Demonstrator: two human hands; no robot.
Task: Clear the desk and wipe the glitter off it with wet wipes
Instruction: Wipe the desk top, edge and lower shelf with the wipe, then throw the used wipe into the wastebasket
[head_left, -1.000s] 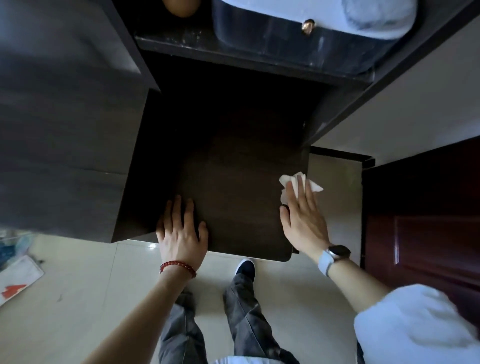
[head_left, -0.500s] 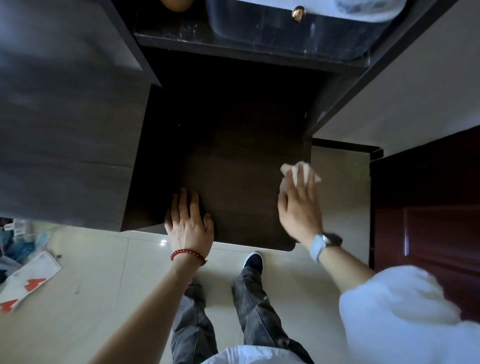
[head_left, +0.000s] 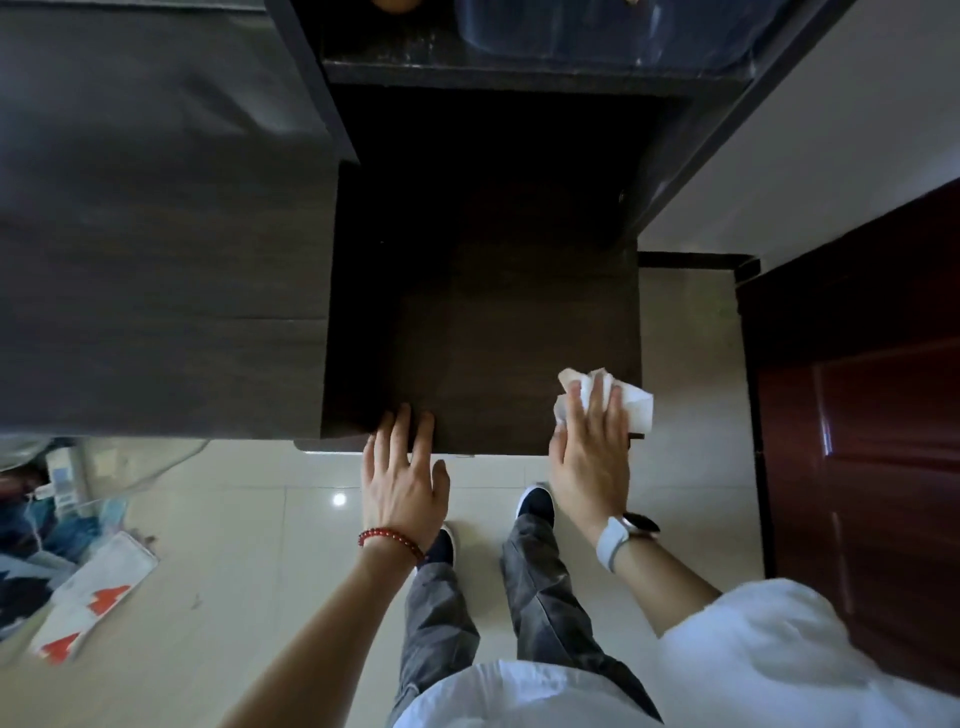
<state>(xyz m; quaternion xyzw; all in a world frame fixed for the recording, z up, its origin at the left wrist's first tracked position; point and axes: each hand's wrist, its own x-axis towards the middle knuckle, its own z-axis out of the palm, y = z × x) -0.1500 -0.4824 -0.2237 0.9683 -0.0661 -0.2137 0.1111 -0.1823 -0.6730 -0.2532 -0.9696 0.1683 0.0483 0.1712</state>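
Observation:
The dark brown desk top lies straight below me, bare, with no glitter that I can make out. My right hand lies flat on a crumpled white wet wipe at the desk's near right corner; part of the wipe hangs past the right edge. My left hand, with a red bead bracelet at the wrist, rests fingers spread on the near edge of the desk, holding nothing.
A tall dark cabinet side stands left of the desk. A shelf with a dark tub runs along the back. A reddish door stands at the right. Bags and a white-red box lie on the tiled floor at left.
My right hand has drawn the wipe toward me along the right side to the near corner. My left hand has slid back to the near edge.

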